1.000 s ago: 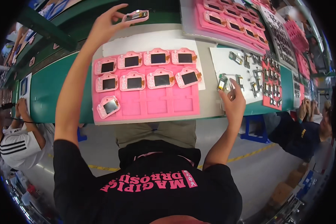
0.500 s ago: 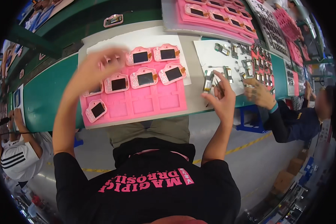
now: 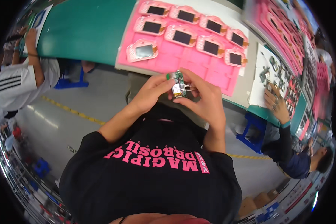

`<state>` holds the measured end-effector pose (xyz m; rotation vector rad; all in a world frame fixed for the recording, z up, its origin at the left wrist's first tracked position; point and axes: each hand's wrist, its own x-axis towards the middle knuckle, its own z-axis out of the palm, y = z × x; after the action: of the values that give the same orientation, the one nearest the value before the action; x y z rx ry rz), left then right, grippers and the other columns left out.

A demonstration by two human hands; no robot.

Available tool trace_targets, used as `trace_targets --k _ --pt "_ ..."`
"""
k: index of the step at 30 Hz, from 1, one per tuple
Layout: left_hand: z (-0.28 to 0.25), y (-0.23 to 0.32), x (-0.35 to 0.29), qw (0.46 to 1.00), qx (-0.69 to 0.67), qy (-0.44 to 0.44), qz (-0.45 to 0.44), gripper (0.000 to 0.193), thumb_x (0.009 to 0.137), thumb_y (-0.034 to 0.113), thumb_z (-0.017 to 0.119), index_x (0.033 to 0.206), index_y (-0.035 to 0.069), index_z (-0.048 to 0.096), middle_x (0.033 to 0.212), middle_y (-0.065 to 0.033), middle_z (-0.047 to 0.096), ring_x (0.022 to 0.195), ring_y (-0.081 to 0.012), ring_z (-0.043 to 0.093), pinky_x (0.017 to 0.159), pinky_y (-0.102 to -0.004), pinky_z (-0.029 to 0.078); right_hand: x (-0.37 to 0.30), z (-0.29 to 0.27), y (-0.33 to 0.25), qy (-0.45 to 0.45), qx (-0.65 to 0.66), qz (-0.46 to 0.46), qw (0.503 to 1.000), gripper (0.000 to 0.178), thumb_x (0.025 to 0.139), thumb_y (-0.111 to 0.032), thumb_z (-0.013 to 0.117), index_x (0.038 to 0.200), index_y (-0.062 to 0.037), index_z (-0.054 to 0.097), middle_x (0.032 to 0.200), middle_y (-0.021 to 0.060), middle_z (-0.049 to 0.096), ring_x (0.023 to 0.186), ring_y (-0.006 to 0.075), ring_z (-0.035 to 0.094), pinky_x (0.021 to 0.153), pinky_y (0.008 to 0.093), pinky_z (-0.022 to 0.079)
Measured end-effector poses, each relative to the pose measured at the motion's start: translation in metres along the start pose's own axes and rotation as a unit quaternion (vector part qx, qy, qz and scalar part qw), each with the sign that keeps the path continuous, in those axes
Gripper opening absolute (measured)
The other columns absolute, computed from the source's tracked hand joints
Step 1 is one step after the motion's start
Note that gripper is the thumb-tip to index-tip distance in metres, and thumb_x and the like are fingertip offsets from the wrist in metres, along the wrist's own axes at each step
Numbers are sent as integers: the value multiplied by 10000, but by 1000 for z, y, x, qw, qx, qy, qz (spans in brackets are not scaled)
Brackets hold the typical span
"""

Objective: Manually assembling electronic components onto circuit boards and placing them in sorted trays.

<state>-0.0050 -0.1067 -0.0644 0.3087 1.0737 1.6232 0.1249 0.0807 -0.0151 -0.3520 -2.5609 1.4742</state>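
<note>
A small green circuit board [image 3: 178,83] with a silver battery-like block and thin wires is held up just in front of the table edge. My left hand [image 3: 151,93] pinches its left side, thumb on top. My right hand [image 3: 206,98] closes round the right side with thumb and fingers. Thin, shiny metal prongs stick out between the board and my right fingers; whether they are tweezers is unclear. Beyond my hands lies a pink moulded tray [image 3: 224,76] with several pink device shells [image 3: 181,36], each with a dark screen. The front-left shell [image 3: 142,51] has a lighter, reflective screen.
To the right, a white sheet [image 3: 256,91] carries several loose circuit boards. A co-worker's hand [image 3: 276,104] reaches over it. More pink trays [image 3: 283,37] stand at the far right. Another person in a white shirt [image 3: 24,76] works at the left. Blue stools [image 3: 252,130] stand below the table.
My left hand has come down from over the tray to the circuit board. My right hand has brought the board in front of my body. The view has turned, and a front-left shell looks brighter.
</note>
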Motion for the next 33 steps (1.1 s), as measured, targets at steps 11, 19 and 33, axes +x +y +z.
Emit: trace_targets --k 11,19,33 --pt "-44 -22 -57 963 -267 -12 -31 586 965 -26 727 1502 32 499 1281 -189 685 793 -185 691 690 -252 569 -13 20 -13 62 67 32 995 402 812 -91 889 1200 -54 791 776 -8 633 600 96 438 557 242 360" --pt "-25 -67 -63 931 -325 -167 -18 325 1039 80 698 1318 -7 556 1282 -171 676 860 -268 764 737 -355 665 20 54 -33 -66 134 54 987 239 874 -17 796 1113 -13 795 746 -39 574 608 52 367 566 210 278" --pt "7 -36 -65 883 -356 -292 98 295 1115 312 634 1218 57 525 844 -141 688 533 -179 620 460 -279 486 84 80 8 52 -121 -143 981 251 827 -23 813 1077 -17 796 728 57 662 581 173 507 570 297 437"
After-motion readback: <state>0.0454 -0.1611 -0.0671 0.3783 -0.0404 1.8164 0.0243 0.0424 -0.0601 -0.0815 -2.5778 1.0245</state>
